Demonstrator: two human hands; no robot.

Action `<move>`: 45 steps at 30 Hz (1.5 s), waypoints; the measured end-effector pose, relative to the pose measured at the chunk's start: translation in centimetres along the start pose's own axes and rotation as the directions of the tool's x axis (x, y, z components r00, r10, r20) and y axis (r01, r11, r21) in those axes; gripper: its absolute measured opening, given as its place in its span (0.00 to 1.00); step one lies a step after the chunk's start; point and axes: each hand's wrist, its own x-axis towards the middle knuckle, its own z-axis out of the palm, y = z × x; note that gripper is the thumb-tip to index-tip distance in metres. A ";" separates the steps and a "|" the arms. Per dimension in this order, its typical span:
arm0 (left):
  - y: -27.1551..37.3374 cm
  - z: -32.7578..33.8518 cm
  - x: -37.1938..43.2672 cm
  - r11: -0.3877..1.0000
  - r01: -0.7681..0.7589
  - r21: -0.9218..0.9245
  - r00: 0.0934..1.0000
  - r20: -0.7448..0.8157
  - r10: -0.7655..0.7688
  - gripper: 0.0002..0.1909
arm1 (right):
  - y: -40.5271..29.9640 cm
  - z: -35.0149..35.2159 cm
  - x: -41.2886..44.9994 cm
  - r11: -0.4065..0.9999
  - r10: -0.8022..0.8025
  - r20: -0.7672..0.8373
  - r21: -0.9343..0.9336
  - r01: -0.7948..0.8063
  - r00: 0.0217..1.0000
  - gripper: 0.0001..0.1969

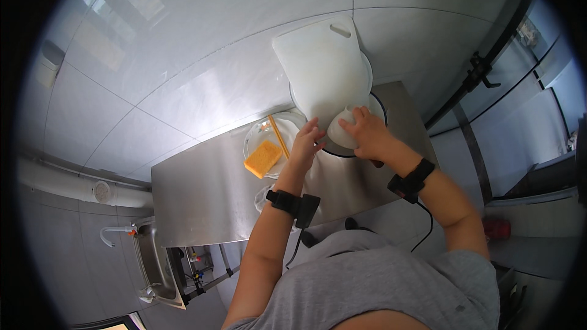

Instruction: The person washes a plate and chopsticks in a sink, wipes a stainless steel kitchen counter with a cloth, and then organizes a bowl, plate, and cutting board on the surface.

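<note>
My right hand [370,135] grips a white bowl [341,133] by its rim and side, over a dark-rimmed round pan or basin [379,110]. Just left of the bowl, my left hand [306,143] has its fingers apart and holds nothing. A white cutting board [325,66] leans against the tiled wall, with a round pale dish or lid [367,71] partly hidden behind it. To the left, a yellow sponge [263,159] and a pair of chopsticks [279,136] lie on a white plate with a floral pattern [250,140].
The stainless steel table [202,201] stands along the wall. Clear plastic [263,198] lies partly under my left forearm. A steel sink [158,261] with a faucet [112,231] is at lower left. A black metal bar [458,94] runs beside a glass panel at right.
</note>
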 end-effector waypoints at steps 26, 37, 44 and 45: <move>2.4 -0.2 4.9 0.580 -0.553 0.599 0.779 0.123 0.615 0.14 | 0.2 1.3 0.3 0.993 0.078 -0.025 0.088 -0.076 0.997 0.34; 0.5 -1.3 5.4 0.629 -0.456 0.629 0.850 0.099 0.517 0.13 | 3.7 3.7 0.7 0.905 0.152 -0.027 0.405 -0.128 0.988 0.35; -0.1 -1.5 5.2 0.605 -0.483 0.634 0.834 0.120 0.539 0.13 | 4.0 4.1 0.9 0.908 0.167 0.025 0.385 -0.164 0.986 0.35; -0.3 -1.6 5.3 0.602 -0.487 0.633 0.831 0.124 0.542 0.13 | 4.0 4.3 1.0 0.905 0.163 0.037 0.393 -0.165 0.986 0.36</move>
